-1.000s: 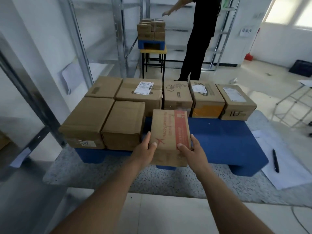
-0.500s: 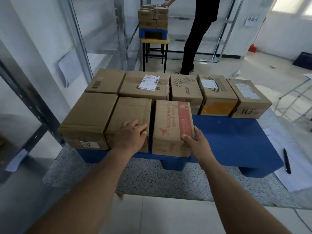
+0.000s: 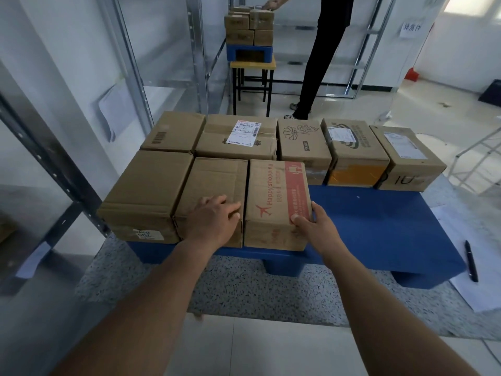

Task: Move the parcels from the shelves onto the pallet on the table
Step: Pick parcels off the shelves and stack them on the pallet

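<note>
On the blue pallet [image 3: 379, 221], red-printed parcel [image 3: 276, 199] upright, long axis front-to-back.

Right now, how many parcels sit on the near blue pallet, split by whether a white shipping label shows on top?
Parcels with a white label on top: 3
Parcels with no label showing on top: 5
Total on the blue pallet: 8

Left hand [image 3: 214, 221]: forearm reaching in from the near left, palm down, fingers spread loosely and laid flat, thumb toward the right. Right hand [image 3: 315, 229]: forearm reaching in from the near right, thumb on top, fingers curled round a near corner, gripping.
</note>
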Action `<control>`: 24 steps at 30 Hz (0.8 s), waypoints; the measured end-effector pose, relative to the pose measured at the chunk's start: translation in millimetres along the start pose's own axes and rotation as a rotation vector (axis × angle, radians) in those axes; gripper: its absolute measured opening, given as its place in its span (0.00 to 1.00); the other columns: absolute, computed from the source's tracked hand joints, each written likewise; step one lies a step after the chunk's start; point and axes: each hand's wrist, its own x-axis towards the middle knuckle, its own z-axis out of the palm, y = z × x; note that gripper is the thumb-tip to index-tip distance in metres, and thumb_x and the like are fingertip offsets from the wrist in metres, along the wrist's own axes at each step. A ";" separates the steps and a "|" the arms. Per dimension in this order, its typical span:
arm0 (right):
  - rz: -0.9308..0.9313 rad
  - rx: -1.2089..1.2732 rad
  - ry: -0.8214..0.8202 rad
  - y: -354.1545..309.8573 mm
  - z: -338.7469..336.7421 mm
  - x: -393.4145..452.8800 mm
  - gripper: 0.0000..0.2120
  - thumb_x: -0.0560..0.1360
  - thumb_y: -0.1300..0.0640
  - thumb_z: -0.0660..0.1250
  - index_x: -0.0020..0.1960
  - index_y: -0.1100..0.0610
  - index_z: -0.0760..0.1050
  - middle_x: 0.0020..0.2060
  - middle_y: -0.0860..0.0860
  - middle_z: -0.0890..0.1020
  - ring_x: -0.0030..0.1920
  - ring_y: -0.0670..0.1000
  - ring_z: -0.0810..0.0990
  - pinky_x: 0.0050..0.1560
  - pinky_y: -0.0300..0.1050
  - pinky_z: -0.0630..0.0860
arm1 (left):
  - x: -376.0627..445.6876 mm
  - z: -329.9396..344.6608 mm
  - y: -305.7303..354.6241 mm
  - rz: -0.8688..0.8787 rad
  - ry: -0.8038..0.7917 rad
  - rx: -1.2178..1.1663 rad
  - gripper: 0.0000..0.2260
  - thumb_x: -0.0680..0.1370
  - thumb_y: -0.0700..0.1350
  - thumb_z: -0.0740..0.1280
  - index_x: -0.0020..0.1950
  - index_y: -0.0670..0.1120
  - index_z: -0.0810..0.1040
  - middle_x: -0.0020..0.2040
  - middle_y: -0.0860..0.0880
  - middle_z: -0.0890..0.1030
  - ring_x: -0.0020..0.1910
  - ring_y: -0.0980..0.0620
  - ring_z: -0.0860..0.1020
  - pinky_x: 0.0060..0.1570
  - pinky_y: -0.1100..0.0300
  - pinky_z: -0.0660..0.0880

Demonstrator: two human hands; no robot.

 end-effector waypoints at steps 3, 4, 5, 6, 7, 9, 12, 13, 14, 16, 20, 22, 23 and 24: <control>0.018 -0.055 -0.019 -7.4 -2.7 -3.3 0.22 0.76 0.49 0.65 0.68 0.52 0.64 0.56 0.48 0.76 0.54 0.50 0.76 0.57 0.52 0.74 | -1.5 -3.4 1.2 0.015 -0.008 -0.015 0.19 0.81 0.53 0.56 0.72 0.56 0.66 0.73 0.50 0.65 0.70 0.46 0.62 0.66 0.49 0.63; 0.016 -0.094 -0.006 -10.6 -3.1 -6.6 0.24 0.77 0.49 0.64 0.69 0.54 0.62 0.56 0.49 0.74 0.53 0.50 0.74 0.54 0.49 0.73 | -3.5 -4.5 1.0 0.025 -0.007 -0.044 0.19 0.81 0.52 0.56 0.72 0.55 0.65 0.73 0.49 0.64 0.71 0.46 0.62 0.66 0.50 0.62; -0.001 -0.149 0.033 -13.6 -3.1 -10.9 0.26 0.77 0.49 0.64 0.70 0.56 0.61 0.56 0.51 0.71 0.53 0.50 0.71 0.51 0.48 0.71 | -6.7 -5.7 0.5 0.034 0.000 -0.084 0.19 0.81 0.52 0.56 0.73 0.54 0.64 0.74 0.48 0.64 0.71 0.46 0.62 0.67 0.50 0.62; -0.033 -0.203 0.096 -16.2 -2.9 -16.0 0.26 0.77 0.49 0.64 0.71 0.57 0.60 0.59 0.54 0.70 0.55 0.51 0.70 0.51 0.48 0.70 | -11.2 -7.5 0.1 0.040 0.016 -0.127 0.20 0.81 0.51 0.57 0.73 0.53 0.64 0.74 0.47 0.64 0.71 0.46 0.62 0.67 0.51 0.61; -0.083 -0.245 0.167 -18.4 -2.5 -22.0 0.26 0.77 0.49 0.64 0.71 0.56 0.61 0.62 0.54 0.69 0.59 0.52 0.70 0.54 0.50 0.70 | -16.6 -9.7 -0.3 0.046 0.044 -0.157 0.20 0.81 0.51 0.57 0.73 0.52 0.64 0.73 0.47 0.65 0.72 0.47 0.62 0.68 0.52 0.61; -0.201 -0.309 0.269 -22.8 0.1 -35.5 0.23 0.77 0.50 0.63 0.70 0.53 0.64 0.65 0.52 0.69 0.63 0.52 0.68 0.57 0.51 0.70 | -29.5 -14.7 -0.5 0.065 0.135 -0.181 0.20 0.80 0.51 0.58 0.73 0.50 0.65 0.72 0.46 0.67 0.71 0.48 0.64 0.68 0.53 0.61; -0.347 -0.400 0.285 -24.5 9.4 -56.5 0.17 0.77 0.49 0.62 0.64 0.53 0.71 0.62 0.51 0.72 0.59 0.52 0.72 0.53 0.50 0.73 | -56.9 -23.0 1.3 0.072 0.240 -0.221 0.23 0.78 0.55 0.56 0.71 0.48 0.68 0.69 0.46 0.71 0.68 0.48 0.68 0.65 0.53 0.64; -0.407 -0.423 0.272 -23.5 13.8 -64.5 0.15 0.78 0.49 0.62 0.62 0.53 0.73 0.60 0.51 0.73 0.57 0.53 0.73 0.50 0.49 0.73 | -68.6 -24.4 1.8 0.066 0.257 -0.237 0.25 0.77 0.57 0.54 0.70 0.47 0.69 0.69 0.46 0.72 0.68 0.49 0.69 0.64 0.53 0.66; -0.476 -0.439 0.250 -23.1 18.5 -74.3 0.13 0.78 0.51 0.63 0.59 0.54 0.75 0.58 0.51 0.75 0.55 0.53 0.74 0.45 0.47 0.72 | -81.3 -24.3 1.6 0.054 0.270 -0.251 0.28 0.75 0.59 0.52 0.70 0.47 0.69 0.68 0.46 0.73 0.67 0.49 0.70 0.63 0.53 0.67; -0.646 -0.441 0.217 -18.8 29.9 -93.8 0.07 0.76 0.55 0.65 0.51 0.56 0.78 0.50 0.52 0.78 0.47 0.54 0.77 0.39 0.42 0.67 | -108.0 -20.2 -1.2 0.010 0.291 -0.278 0.30 0.74 0.62 0.50 0.69 0.47 0.70 0.67 0.47 0.74 0.66 0.49 0.71 0.62 0.54 0.68; -0.818 -0.473 0.182 -6.0 54.0 -125.5 0.06 0.70 0.54 0.67 0.43 0.55 0.80 0.39 0.50 0.80 0.38 0.51 0.78 0.33 0.39 0.66 | -160.5 -5.7 -11.1 -0.144 0.287 -0.257 0.30 0.74 0.63 0.51 0.69 0.49 0.71 0.66 0.49 0.75 0.65 0.51 0.71 0.59 0.59 0.67; -0.861 -0.479 0.122 -0.5 64.0 -136.8 0.06 0.71 0.53 0.66 0.43 0.54 0.80 0.39 0.49 0.80 0.38 0.49 0.78 0.31 0.39 0.69 | -183.2 -0.8 -15.4 -0.201 0.267 -0.246 0.34 0.72 0.66 0.47 0.69 0.50 0.71 0.66 0.50 0.75 0.65 0.51 0.71 0.60 0.58 0.67; -0.884 -0.484 0.088 1.3 68.9 -142.2 0.07 0.72 0.54 0.64 0.43 0.54 0.79 0.39 0.49 0.79 0.38 0.49 0.77 0.31 0.40 0.71 | -193.1 1.1 -18.3 -0.226 0.262 -0.249 0.35 0.71 0.67 0.45 0.69 0.50 0.71 0.66 0.50 0.75 0.65 0.51 0.70 0.61 0.57 0.66; -0.906 -0.492 0.055 2.0 73.6 -147.3 0.08 0.73 0.54 0.62 0.42 0.54 0.79 0.39 0.48 0.79 0.38 0.49 0.77 0.31 0.42 0.73 | -202.3 1.9 -21.0 -0.247 0.262 -0.255 0.36 0.70 0.67 0.45 0.69 0.50 0.71 0.66 0.50 0.74 0.65 0.50 0.70 0.62 0.56 0.66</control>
